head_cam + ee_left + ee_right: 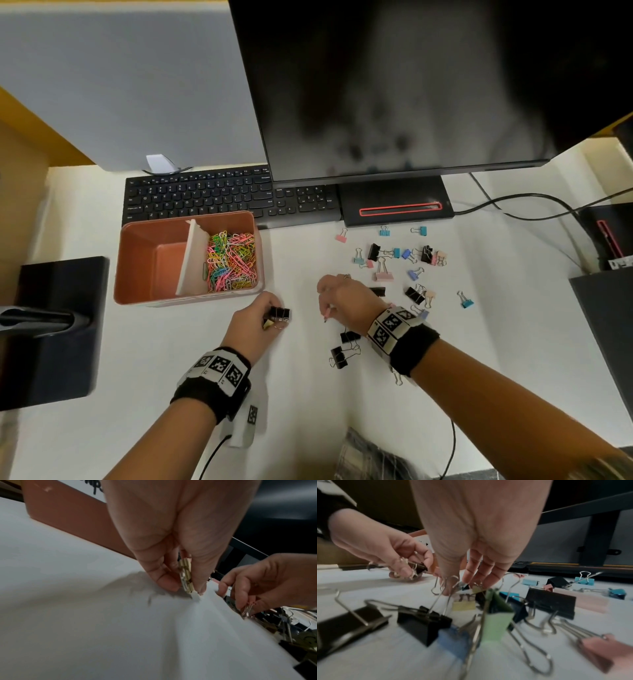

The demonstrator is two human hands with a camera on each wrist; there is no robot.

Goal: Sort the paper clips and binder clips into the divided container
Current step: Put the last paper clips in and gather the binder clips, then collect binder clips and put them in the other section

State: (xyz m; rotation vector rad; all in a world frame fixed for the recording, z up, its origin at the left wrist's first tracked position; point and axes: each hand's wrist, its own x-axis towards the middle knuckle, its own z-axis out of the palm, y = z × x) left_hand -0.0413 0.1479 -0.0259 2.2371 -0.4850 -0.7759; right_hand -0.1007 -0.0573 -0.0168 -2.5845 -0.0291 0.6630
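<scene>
A terracotta divided container (pixel 137 240) stands on the desk. A white divider (pixel 191 260) splits it, and coloured paper clips (pixel 233 263) fill its right half. Just right of its front corner, my left hand (pixel 277 318) grips a black binder clip (pixel 281 312) together with a yellowish binder clip (pixel 186 574). My right hand (pixel 327 308) is close by, thumb and fingers pinching the wire handles (pixel 436 586) of a clip; a thin pink piece shows under the fingers. Which clip it is stays unclear. Loose binder clips (pixel 383 274) in black, pink and blue lie scattered to the right.
A black keyboard (pixel 205 195) and a monitor base (pixel 394 202) sit behind the container. Cables (pixel 534 205) run at the right. Two black binder clips (pixel 342 353) lie under my right wrist. A dark stand (pixel 51 325) occupies the left side.
</scene>
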